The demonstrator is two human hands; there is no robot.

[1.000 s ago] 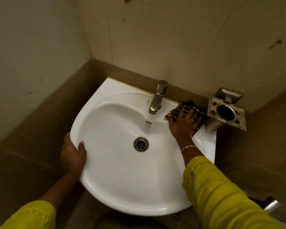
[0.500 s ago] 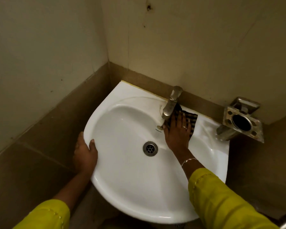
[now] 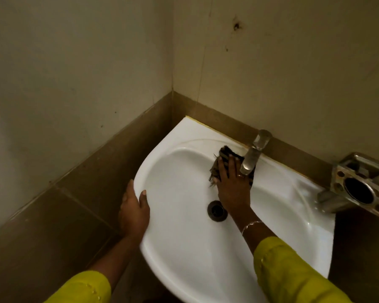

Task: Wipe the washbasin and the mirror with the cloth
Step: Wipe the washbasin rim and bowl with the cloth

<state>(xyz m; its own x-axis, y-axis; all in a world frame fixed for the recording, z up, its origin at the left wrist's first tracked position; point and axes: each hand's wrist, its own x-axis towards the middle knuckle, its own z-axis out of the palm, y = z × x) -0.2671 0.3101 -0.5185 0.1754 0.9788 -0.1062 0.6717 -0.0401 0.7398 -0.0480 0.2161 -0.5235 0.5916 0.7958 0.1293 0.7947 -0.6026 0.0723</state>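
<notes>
Two yellow sleeves [image 3: 293, 272] reach in from the near edge. The left hand [image 3: 134, 212] grips the basin [image 3: 184, 248] at its left rim: the thumb lies over the top of the rim and the fingers curl beneath it, mostly hidden. The right hand [image 3: 233, 189] stretches further in, past the drain [image 3: 217, 210], which sits just by its wrist. It lies flat, palm down, fingers straight and slightly spread, pressing the cloth [image 3: 220, 158] against the back slope of the bowl. A bracelet [image 3: 251, 224] circles the wrist and a ring [image 3: 240, 176] shows on one finger.

Half a second ago this hand and the cloth were on the ledge to the right of the tap [image 3: 251, 159]; now they are under and left of the spout, which crosses over the fingers. The left hand keeps its place on the rim.

The cloth is dark, with pale stripes and frayed edges. It is crumpled, and shows beyond the fingertips and to the left of the hand. The basin is white and glossy. To the far right of the right hand, a metal holder [image 3: 357, 189] stands off the wall.
</notes>
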